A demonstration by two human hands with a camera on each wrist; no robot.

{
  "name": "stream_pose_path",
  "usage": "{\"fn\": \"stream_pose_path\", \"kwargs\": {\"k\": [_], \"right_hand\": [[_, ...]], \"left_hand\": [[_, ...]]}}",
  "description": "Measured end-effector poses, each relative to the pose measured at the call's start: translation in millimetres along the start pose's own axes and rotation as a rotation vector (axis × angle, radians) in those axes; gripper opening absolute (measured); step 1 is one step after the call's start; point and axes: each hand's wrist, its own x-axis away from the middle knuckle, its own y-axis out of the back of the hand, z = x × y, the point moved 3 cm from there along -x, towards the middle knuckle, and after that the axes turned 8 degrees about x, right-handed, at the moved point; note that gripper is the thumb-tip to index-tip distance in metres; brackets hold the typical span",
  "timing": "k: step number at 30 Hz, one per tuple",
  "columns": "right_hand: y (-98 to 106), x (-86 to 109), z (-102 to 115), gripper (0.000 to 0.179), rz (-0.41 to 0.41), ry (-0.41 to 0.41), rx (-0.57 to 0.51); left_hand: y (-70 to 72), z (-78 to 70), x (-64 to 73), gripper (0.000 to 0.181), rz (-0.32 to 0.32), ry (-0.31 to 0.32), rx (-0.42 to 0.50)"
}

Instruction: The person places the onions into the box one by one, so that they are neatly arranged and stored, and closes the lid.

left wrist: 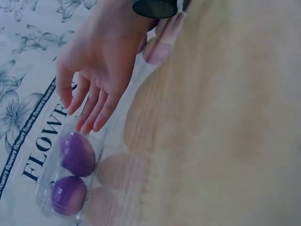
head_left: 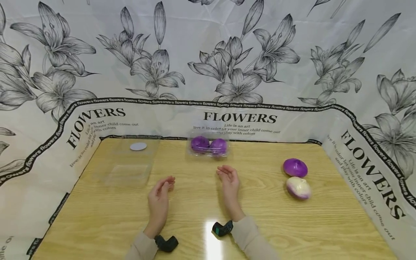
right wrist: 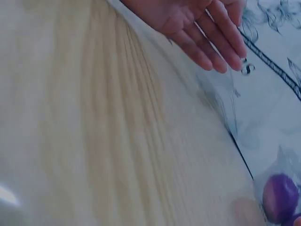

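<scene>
My left hand [head_left: 159, 203] is held over the front left of the table, palm inward, fingers loosely bent around nothing. Facing it, my right hand [head_left: 230, 189] has relaxed fingers and also holds nothing. Just beyond its fingertips, a clear plastic box [head_left: 208, 155] contains two round purple vegetables [head_left: 199, 144]. The left wrist view catches the right hand with that box past its fingers. In the right wrist view it is the left hand that shows, palm visible. Two purple-and-cream turnips lie on the right: one with its purple side showing [head_left: 295, 167], the nearer mostly cream [head_left: 298, 188].
A transparent plastic container [head_left: 130, 174] with its lid raised stands at the back left, bearing a white oval label [head_left: 138, 146]. Flower-printed cloth [head_left: 240, 119] walls the back and sides of the wooden table [head_left: 260, 216]. Each wrist wears a black device [head_left: 222, 229].
</scene>
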Motion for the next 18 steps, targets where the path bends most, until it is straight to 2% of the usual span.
{"fn": "stream_pose_path", "kwargs": {"k": [2,5,8,10,12,14,16,18], "right_hand": [[-11.2,13.1,5.2,0.029,0.088,-0.029,-0.009],[-33.8,34.2,13.1,0.04,0.29,-0.084,-0.023],[-63.2,51.3,21.2,0.057,0.521,-0.151,-0.059],[-85.3,59.7,26.1,0.066,0.66,-0.198,-0.077],[-107.2,65.1,28.0,0.073,0.756,-0.252,-0.098],[-127.7,67.5,26.7,0.076,0.805,-0.307,-0.096],[-144.4,67.5,21.4,0.078,0.806,-0.363,-0.089],[-156.9,66.0,14.0,0.078,0.779,-0.404,-0.078]], "left_hand": [[18.4,-14.7,5.3,0.025,-0.058,-0.055,-0.008],[52.8,-41.3,4.4,0.02,-0.19,-0.153,-0.014],[91.2,-65.8,-8.6,0.022,-0.359,-0.223,-0.075],[116.0,-77.8,-21.3,0.028,-0.452,-0.21,-0.133],[137.9,-84.5,-35.5,0.036,-0.509,-0.109,-0.123],[155.3,-85.8,-48.7,0.045,-0.526,0.051,-0.048],[166.7,-82.4,-59.3,0.054,-0.486,0.236,0.091],[173.3,-76.7,-67.0,0.062,-0.375,0.378,0.184]]}}
